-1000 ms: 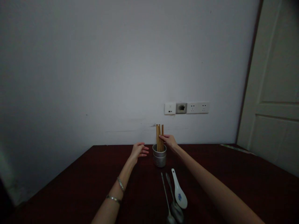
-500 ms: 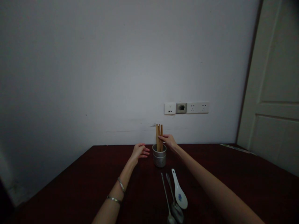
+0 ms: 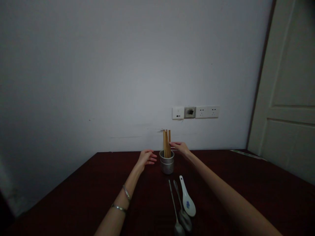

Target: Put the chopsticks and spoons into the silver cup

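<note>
A small metal cup [image 3: 166, 166] stands on the dark red table [image 3: 81, 196] and holds several wooden chopsticks [image 3: 166, 143] upright. My right hand [image 3: 179, 147] hovers just right of the chopsticks at their mid height, with its fingers stretched toward them and the tips at or barely off the sticks. It holds nothing. My left hand [image 3: 147, 157] is open just left of the cup, with loosely curved fingers pointing at it and not touching it. Two bracelets [image 3: 123, 199] sit on my left forearm.
In front of the cup lie a white ceramic spoon with a blue mark [image 3: 187, 201] and two metal spoons [image 3: 181, 213] side by side. The table's far edge meets a plain wall with a row of sockets [image 3: 195, 112]. A door [image 3: 290, 98] stands at the right.
My right hand has drawn slightly to the right, off the chopsticks it was touching. The sticks now stand closer together. My left hand has barely moved.
</note>
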A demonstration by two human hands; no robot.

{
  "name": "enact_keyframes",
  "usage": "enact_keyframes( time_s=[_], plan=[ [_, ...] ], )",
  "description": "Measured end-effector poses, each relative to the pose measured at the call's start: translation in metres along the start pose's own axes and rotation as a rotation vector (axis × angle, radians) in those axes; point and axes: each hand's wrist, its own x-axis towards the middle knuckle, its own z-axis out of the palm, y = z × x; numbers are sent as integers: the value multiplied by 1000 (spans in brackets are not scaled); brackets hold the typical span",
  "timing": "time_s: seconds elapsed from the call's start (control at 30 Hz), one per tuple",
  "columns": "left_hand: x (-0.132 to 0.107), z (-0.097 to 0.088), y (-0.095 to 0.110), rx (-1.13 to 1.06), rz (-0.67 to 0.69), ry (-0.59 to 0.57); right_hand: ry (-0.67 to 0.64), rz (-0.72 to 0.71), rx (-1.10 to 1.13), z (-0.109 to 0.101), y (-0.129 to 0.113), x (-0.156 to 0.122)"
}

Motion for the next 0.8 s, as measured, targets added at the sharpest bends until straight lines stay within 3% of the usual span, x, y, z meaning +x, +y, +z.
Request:
enact_keyframes(
  time_s=[0.13,0.27,0.37,0.47,0.63,0.8],
  plan=[
    [-2,0,2,5,41,-4,107,84,-42,-26,9,-12],
    [-3,0,10,83,153,118,187,81,-52,-53,37,-32],
    [-9,2,26,185,278,191,159,74,-120,-71,60,-52],
    [-26,10,48,271,391,177,103,-4,-184,-83,72,-72],
    [-68,34,71,422,587,-58,69,-82,-258,-86,73,-93],
    [-101,52,47,899,801,-341,40,-113,-298,-84,71,-96]
  ],
)
